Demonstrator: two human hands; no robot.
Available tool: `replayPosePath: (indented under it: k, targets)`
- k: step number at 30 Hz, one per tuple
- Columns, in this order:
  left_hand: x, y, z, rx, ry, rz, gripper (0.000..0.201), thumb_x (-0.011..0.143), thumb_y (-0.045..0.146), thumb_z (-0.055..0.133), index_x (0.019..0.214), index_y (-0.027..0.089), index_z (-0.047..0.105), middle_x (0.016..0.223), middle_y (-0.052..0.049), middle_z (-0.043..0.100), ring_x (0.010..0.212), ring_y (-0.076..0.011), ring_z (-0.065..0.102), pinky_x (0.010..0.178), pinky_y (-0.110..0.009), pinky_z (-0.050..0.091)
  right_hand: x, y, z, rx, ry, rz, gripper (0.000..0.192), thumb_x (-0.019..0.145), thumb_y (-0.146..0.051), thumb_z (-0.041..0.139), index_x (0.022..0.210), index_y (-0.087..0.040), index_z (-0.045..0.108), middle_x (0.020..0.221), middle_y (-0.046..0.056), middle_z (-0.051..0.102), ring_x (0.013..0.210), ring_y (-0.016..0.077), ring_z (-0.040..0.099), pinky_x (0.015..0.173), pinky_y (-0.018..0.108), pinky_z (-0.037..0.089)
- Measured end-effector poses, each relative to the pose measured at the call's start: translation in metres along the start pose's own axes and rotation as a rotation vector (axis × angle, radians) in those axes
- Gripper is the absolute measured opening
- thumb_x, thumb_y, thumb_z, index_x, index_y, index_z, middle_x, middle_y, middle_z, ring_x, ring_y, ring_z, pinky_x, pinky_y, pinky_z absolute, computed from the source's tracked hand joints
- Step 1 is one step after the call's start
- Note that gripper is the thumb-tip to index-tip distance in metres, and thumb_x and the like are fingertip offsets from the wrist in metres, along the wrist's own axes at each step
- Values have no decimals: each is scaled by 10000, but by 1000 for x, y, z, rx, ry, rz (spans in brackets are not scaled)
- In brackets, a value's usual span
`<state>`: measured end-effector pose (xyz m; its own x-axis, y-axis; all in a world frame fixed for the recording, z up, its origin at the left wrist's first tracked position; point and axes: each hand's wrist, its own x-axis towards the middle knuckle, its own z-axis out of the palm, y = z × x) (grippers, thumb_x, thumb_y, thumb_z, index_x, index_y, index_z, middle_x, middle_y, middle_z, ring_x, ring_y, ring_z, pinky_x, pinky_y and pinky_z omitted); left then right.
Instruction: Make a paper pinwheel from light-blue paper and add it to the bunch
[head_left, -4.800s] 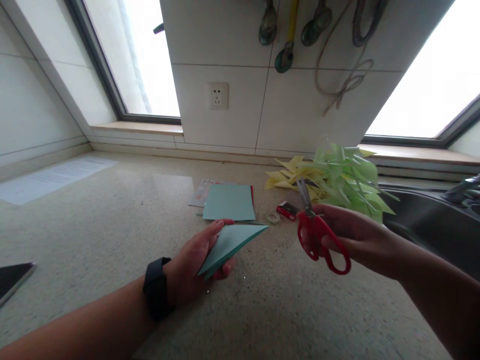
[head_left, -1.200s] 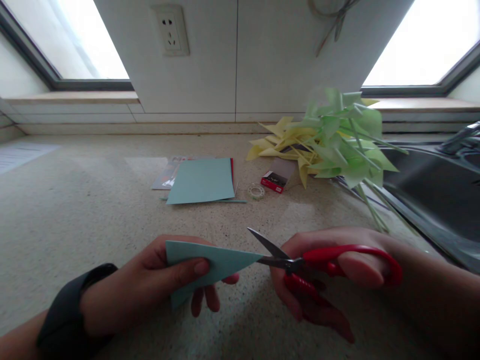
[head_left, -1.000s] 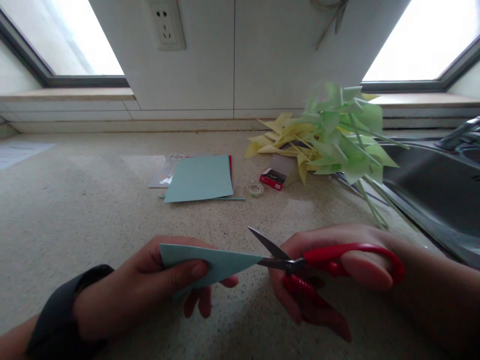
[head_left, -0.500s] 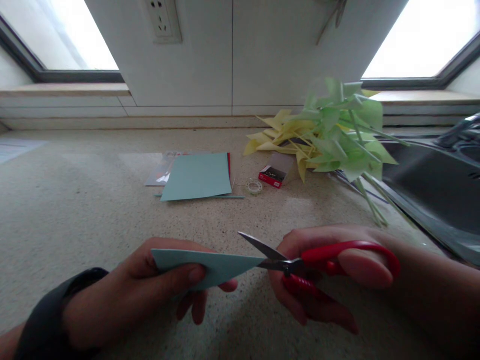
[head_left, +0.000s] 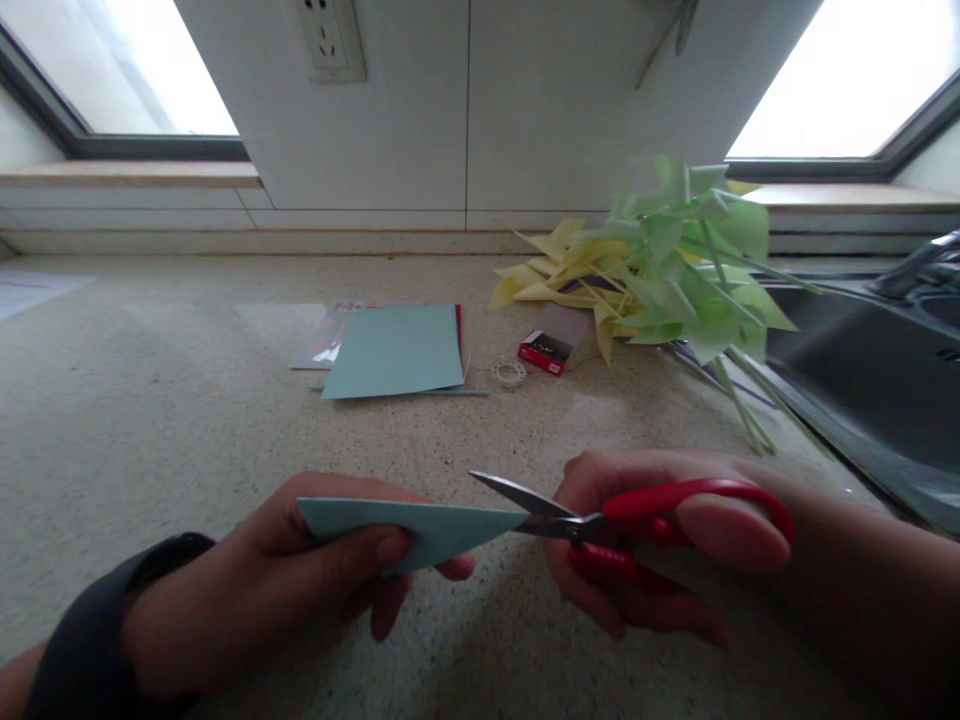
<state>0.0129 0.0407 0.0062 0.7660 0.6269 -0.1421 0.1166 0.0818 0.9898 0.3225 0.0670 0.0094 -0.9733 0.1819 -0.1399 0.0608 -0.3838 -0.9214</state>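
My left hand pinches a folded piece of light blue paper between thumb and fingers, its pointed corner facing right. My right hand grips red-handled scissors, with the thumb through the upper loop. The blades are parted and point left. The paper's tip lies between them, close to the pivot. Beyond the hands, a stack of light blue paper sheets rests on the counter, with something red under its right edge.
Behind lie a roll of clear tape and a small red box with its lid up. Yellow paper pinwheels and green paper pinwheels are piled at back right, beside a metal sink. A power socket is on the wall.
The scissor blades have come slightly closer together, and the fingers on the lower handle have shifted a little. The left hand and paper have barely moved.
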Motion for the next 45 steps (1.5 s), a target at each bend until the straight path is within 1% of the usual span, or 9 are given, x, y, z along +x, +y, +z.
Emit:
replayPosePath:
  k: [7,11,13,16,20,24,26,34,45]
  targets:
    - [-3,-2,-1,48,18,-25,356,1027,470,500,1124,257,768,719,-20,642,620,-117,516,555,-192,399,-3,5,7,39,-53,-103,619,870,-699,601,1091,-121,632,885,44,596,499,59,541,451,169,460]
    - [-3,-3,-3,67,6,-25,366,1033,471,485,1135,254,762,715,-17,639,622,-115,510,556,-188,398,-3,6,12,30,307,-172,621,868,-717,596,1078,-136,654,888,36,598,509,37,475,405,119,363]
    - [-3,-4,-3,68,7,-27,366,1033,472,485,1133,253,761,729,-20,645,632,-118,519,563,-190,405,-1,4,10,19,67,-67,672,782,-760,656,1035,-138,668,870,46,598,564,91,561,429,164,438]
    - [-3,-3,-2,74,16,-23,352,1030,464,496,1131,256,762,732,-21,650,635,-123,531,562,-193,411,-2,3,11,-6,18,-38,682,770,-780,646,998,-138,682,844,46,588,576,104,566,437,181,448]
    - [-1,-1,-1,73,18,6,362,1030,467,492,1120,252,769,706,-17,640,612,-119,514,554,-192,412,-12,9,25,-90,507,-189,636,879,-751,535,1036,-152,681,778,10,579,492,47,423,388,136,300]
    - [1,1,-1,79,14,15,362,1028,469,496,1124,253,771,704,-16,635,616,-123,519,561,-196,413,-9,6,16,16,131,43,737,723,-818,657,904,-104,656,580,-22,543,418,78,484,353,152,365]
    - [0,2,-1,86,16,20,353,1031,458,495,1123,260,772,698,-13,632,611,-121,514,560,-196,407,-4,2,7,25,80,117,753,706,-833,658,874,-99,641,561,-20,545,404,84,499,350,159,386]
    - [1,3,0,69,18,30,329,1032,440,501,1127,277,771,731,-14,653,628,-120,531,581,-193,435,-5,3,6,42,183,91,692,705,-767,721,864,-96,666,553,-29,539,380,62,464,333,134,374]
    - [1,3,-1,62,8,71,316,1038,393,505,1126,243,768,757,-22,660,644,-120,552,589,-199,455,-8,-1,-5,47,30,165,501,787,-589,772,970,-138,657,637,-27,563,443,63,513,393,133,447]
